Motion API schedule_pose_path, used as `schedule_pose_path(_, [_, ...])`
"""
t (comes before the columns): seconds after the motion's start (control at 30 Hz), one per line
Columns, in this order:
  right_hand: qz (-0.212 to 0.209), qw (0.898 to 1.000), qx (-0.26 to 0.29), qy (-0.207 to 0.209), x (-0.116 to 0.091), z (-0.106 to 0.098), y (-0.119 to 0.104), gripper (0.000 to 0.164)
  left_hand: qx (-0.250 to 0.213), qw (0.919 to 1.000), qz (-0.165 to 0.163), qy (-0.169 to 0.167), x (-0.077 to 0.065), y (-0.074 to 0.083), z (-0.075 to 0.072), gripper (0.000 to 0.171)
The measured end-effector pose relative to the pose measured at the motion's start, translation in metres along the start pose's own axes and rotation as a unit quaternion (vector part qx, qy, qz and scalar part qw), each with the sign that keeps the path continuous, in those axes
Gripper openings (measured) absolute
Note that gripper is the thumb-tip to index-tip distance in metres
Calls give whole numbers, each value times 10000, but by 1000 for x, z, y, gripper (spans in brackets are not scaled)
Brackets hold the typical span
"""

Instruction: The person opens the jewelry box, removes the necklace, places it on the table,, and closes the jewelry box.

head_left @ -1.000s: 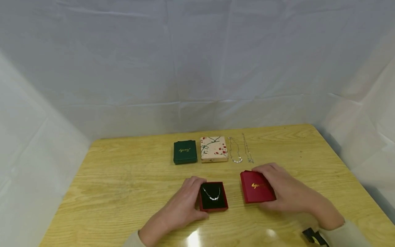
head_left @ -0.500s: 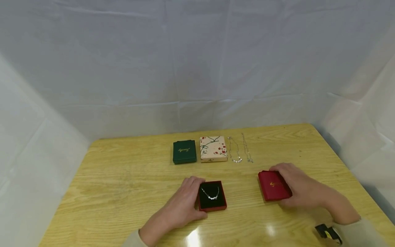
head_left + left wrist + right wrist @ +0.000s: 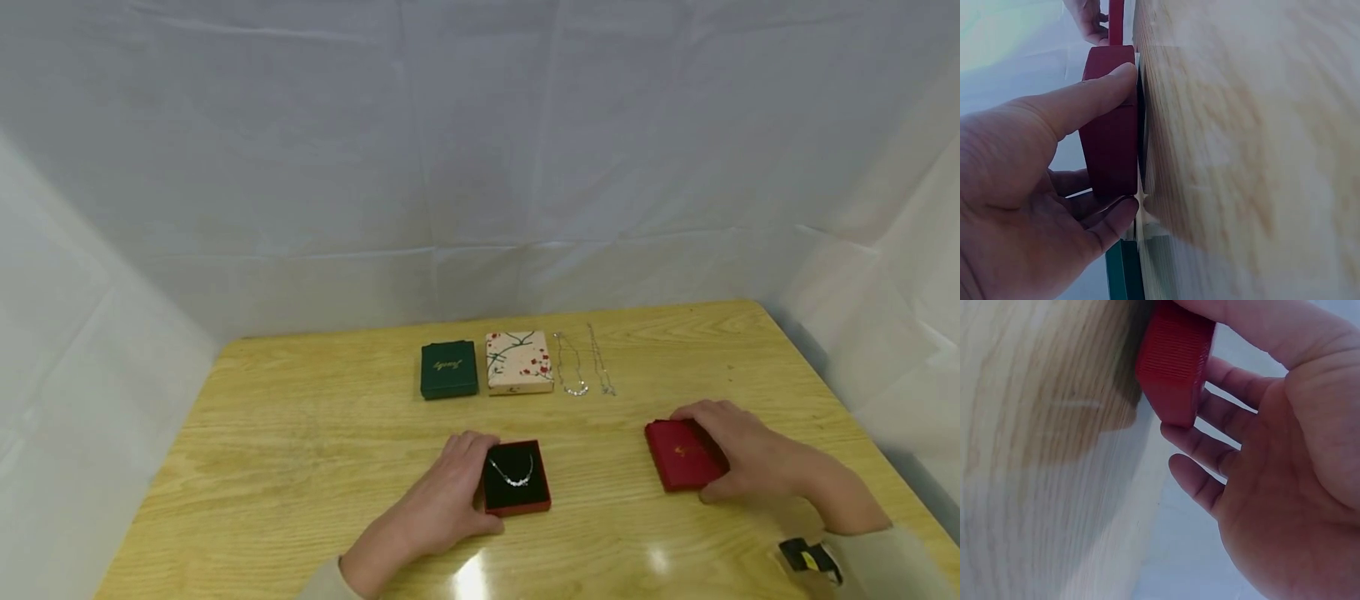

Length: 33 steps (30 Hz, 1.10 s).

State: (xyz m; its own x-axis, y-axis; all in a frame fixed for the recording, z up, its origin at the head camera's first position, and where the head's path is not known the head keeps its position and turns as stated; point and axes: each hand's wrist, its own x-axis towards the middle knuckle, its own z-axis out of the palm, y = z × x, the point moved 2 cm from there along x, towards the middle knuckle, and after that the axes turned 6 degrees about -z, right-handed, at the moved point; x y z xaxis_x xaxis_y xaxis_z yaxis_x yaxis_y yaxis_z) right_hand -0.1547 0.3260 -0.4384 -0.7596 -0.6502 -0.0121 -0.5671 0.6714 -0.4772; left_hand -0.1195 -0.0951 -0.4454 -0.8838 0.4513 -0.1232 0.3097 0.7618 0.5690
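My left hand point(image 3: 446, 504) grips a red jewelry box base point(image 3: 547, 503) between thumb and fingers at its left side, on the table. Inside it, a silver necklace point(image 3: 517, 482) lies across a black pad point(image 3: 516, 461). To the right, my right hand point(image 3: 757, 454) holds the red box lid point(image 3: 681, 454), which bears gold lettering, by its right side. In the right wrist view the lid point(image 3: 1172, 369) sits between thumb and fingers, close to the table. The left wrist view shows thumb and fingers across the side of the box base point(image 3: 1110, 144).
Toward the back of the wooden table point(image 3: 315, 433) stand a green box point(image 3: 448, 369) and a cream box with a floral print point(image 3: 519, 362). Two silver necklaces lie beside them, one with a curved row of stones point(image 3: 577, 390) and a thinner one point(image 3: 597, 358). White cloth point(image 3: 480, 167) hangs behind.
My right hand has carried the red lid to the right, away from the box base, and it now sits lower. The left hand and the base have hardly moved.
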Motion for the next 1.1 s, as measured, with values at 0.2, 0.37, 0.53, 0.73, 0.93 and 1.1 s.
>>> schedule_pose_path(0.2, [12, 9999, 45, -107, -1, 1, 5, 91, -68, 9999, -22, -82, 1, 0, 0, 98])
schedule_pose_path(0.37, [13, 9999, 82, -124, -2, 3, 7, 92, -130, 9998, -46, -116, 1, -1, -1, 101])
schedule_pose_path(0.53, [12, 9998, 104, -159, -2, 5, 8, 96, -144, 9998, -88, -117, 0, 0, -1, 104])
schedule_pose_path(0.73, [98, 9999, 16, -20, 0, 4, 2, 99, -193, 9996, -163, -132, -1, 0, -3, 106])
schedule_pose_path(0.93, [-95, 9985, -323, 442, 12, 2, -19, 79, -244, 9996, -157, -37, -2, -3, -4, 107])
schedule_pose_path(1.1, [-284, 9979, -305, 495, 32, 4, -42, 59, -267, 9996, -110, 6, -3, -5, -4, 106])
